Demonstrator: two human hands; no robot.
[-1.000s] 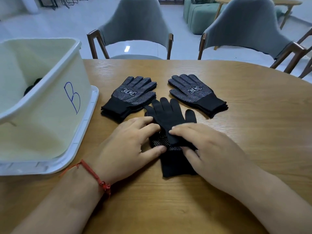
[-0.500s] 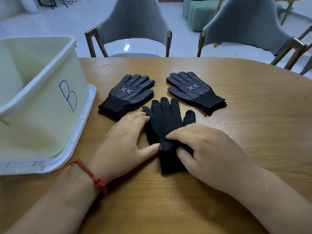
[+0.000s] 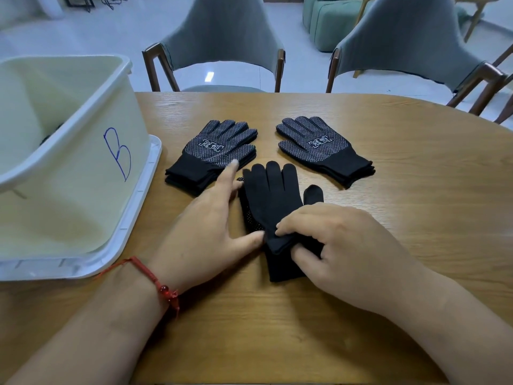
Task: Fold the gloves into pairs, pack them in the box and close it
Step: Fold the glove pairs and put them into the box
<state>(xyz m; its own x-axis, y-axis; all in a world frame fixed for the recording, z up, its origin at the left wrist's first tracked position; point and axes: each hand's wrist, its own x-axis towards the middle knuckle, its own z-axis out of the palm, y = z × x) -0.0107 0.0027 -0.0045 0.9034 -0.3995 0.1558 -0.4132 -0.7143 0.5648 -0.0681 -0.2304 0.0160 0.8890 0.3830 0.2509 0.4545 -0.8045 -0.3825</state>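
Gloves [image 3: 277, 207] of black knit, dotted white on the palm side, are laid in three lots on the wooden table [image 3: 416, 204], all to the right of the box. At the far left the cream plastic box [image 3: 69, 176], marked with a blue B, is stood on what is judged to be its white lid [image 3: 147, 190]. Something dark is glimpsed inside, but what it is cannot be told. Just right of it the left stack [image 3: 216, 151] lies dots up.

The left hand [image 3: 205, 232] is spread flat and holds nothing. Its fingertips reach the near edge of that stack, and its thumb is pressed to the left edge of the middle pair [image 3: 266, 187]. That pair lies with fingers pointing far and plain back up, a dotted glove showing beneath. Its upper cuff is pinched between the curled fingers and thumb of the right hand [image 3: 347, 245]. Farther right the right stack [image 3: 319, 145] lies untouched, dots up.

The gloves are judged light, limp and easily creased, and the dots are likely to grip each other, so layers may drag rather than slide. The ribbed cuff is judged the best hold, being firmer than the fingers, with the fabric pinned flat by the other hand while it is folded
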